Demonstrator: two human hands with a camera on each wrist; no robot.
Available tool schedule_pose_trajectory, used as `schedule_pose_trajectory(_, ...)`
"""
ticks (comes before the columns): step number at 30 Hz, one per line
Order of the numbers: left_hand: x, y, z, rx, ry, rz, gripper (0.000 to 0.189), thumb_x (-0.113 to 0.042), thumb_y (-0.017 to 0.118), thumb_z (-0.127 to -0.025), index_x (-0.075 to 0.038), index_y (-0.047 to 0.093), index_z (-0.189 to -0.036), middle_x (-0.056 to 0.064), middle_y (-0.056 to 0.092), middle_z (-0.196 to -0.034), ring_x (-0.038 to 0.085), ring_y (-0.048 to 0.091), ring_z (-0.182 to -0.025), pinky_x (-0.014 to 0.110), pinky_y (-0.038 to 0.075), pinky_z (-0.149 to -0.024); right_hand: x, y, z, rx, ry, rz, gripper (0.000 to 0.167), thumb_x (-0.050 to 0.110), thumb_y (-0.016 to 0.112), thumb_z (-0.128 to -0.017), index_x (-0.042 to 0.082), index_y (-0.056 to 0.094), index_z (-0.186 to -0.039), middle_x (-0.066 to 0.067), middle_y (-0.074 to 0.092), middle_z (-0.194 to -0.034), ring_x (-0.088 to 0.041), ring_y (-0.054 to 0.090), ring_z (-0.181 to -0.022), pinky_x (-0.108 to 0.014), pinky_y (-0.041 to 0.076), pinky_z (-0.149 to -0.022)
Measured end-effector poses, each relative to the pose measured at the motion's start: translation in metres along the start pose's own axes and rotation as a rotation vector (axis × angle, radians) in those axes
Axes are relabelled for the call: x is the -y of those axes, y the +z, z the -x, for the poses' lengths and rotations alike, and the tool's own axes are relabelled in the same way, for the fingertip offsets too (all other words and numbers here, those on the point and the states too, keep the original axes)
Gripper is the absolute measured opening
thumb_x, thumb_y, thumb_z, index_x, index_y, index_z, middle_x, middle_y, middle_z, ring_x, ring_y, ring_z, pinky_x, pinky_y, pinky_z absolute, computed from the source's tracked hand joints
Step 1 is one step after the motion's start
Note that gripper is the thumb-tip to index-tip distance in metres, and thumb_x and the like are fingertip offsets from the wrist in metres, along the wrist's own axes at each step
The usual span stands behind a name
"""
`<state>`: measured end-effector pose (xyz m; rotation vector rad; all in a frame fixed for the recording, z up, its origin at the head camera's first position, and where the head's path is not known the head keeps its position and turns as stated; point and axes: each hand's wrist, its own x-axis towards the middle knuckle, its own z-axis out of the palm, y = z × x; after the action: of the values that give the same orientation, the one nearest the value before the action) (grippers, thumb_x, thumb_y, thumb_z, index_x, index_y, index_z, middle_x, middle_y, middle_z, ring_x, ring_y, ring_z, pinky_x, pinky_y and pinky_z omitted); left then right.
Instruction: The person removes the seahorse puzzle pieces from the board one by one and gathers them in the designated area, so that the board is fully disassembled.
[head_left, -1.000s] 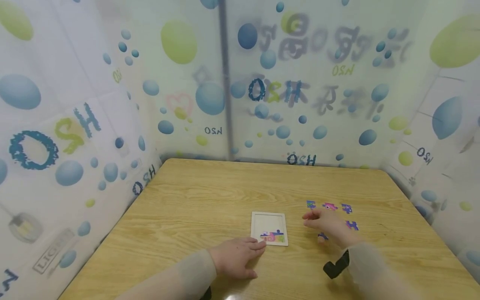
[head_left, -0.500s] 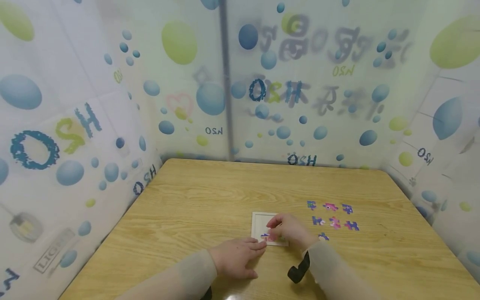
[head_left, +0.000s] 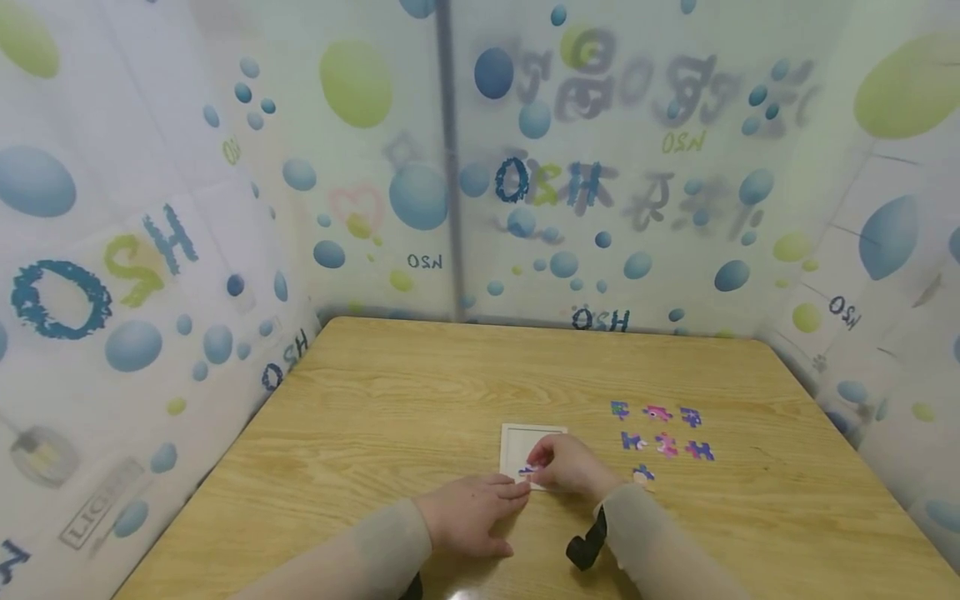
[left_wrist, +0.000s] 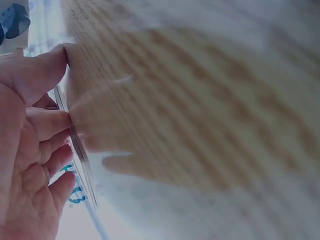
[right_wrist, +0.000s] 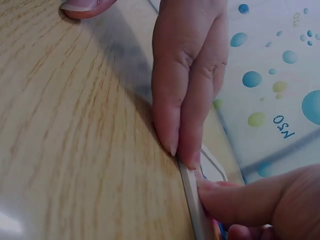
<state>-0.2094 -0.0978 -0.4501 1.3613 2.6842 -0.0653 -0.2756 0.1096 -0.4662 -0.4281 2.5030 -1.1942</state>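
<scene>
A small white tray (head_left: 506,450) lies on the table, with purple and pink puzzle pieces (head_left: 527,471) along its near side. My left hand (head_left: 472,512) rests flat beside it, its straight fingertips touching the near rim (right_wrist: 190,195), as the right wrist view shows. Over the tray's near right part is my right hand (head_left: 573,465). Its thumb (right_wrist: 235,202) and fingers curl in and pinch a puzzle piece that they mostly hide. A coloured edge shows under those fingers in the right wrist view.
To the right of the tray, several loose puzzle pieces (head_left: 667,445) lie in rows on the wooden table (head_left: 397,392). One more piece (head_left: 642,475) lies closer to the right forearm. Patterned curtains (head_left: 375,192) surround the table's back and sides.
My right hand has moved left from the loose pieces to the tray and shifted slightly within it since half a second ago. The left hand has stayed in place.
</scene>
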Motion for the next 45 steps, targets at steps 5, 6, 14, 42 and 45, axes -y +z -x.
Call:
schedule_pose_trajectory(5, -0.0016, -0.0016, -0.0042, -0.006, 0.001, 0.020, 0.071, -0.051, 0.060, -0.089, -0.011, 0.043, -0.145, 0.000, 0.034, -0.153, 0.017, 0.036, -0.137, 0.026, 0.030, -0.111, 0.0006, 0.0008, 0.0010, -0.001, -0.004, -0.002, 0.021, 0.000, 0.076, -0.074, 0.008, 0.065, -0.091, -0.002, 0.058, -0.084, -0.018, 0.053, -0.080, -0.031, 0.045, -0.072)
schedule_pose_trajectory(6, -0.0021, -0.0022, -0.0051, -0.010, -0.001, 0.030, 0.071, -0.050, 0.061, -0.089, -0.011, 0.044, -0.145, 0.000, 0.035, -0.153, 0.016, 0.037, -0.137, 0.026, 0.030, -0.111, 0.0010, 0.0008, 0.0013, 0.002, -0.001, -0.006, 0.021, -0.001, 0.076, -0.075, 0.008, 0.065, -0.091, -0.002, 0.058, -0.084, -0.018, 0.053, -0.080, -0.031, 0.045, -0.072)
schedule_pose_trajectory(14, -0.0038, -0.0038, -0.0081, 0.001, -0.010, 0.060, 0.069, -0.048, 0.064, -0.088, -0.009, 0.047, -0.142, 0.000, 0.040, -0.149, 0.017, 0.040, -0.135, 0.026, 0.031, -0.110, 0.0046, 0.0020, -0.0020, 0.024, 0.013, 0.041, 0.020, 0.000, 0.075, -0.076, 0.009, 0.066, -0.091, -0.002, 0.059, -0.084, -0.018, 0.053, -0.079, -0.033, 0.046, -0.073)
schedule_pose_trajectory(42, -0.0069, -0.0051, -0.0084, 0.016, -0.017, 0.085, 0.069, -0.048, 0.065, -0.087, -0.009, 0.047, -0.142, 0.001, 0.039, -0.150, 0.017, 0.039, -0.135, 0.026, 0.031, -0.110, 0.0011, 0.0001, 0.0013, 0.022, 0.002, -0.021, 0.021, -0.002, 0.075, -0.074, 0.007, 0.065, -0.090, -0.004, 0.056, -0.082, -0.019, 0.051, -0.076, -0.030, 0.042, -0.067)
schedule_pose_trajectory(45, -0.0069, -0.0045, -0.0080, 0.009, -0.013, 0.073, 0.069, -0.048, 0.064, -0.088, -0.009, 0.048, -0.142, 0.000, 0.039, -0.150, 0.017, 0.040, -0.135, 0.026, 0.032, -0.110, -0.0001, -0.0002, 0.0012, 0.024, 0.000, -0.039, 0.021, -0.003, 0.075, -0.074, 0.007, 0.065, -0.090, -0.004, 0.056, -0.081, -0.019, 0.051, -0.076, -0.030, 0.042, -0.066)
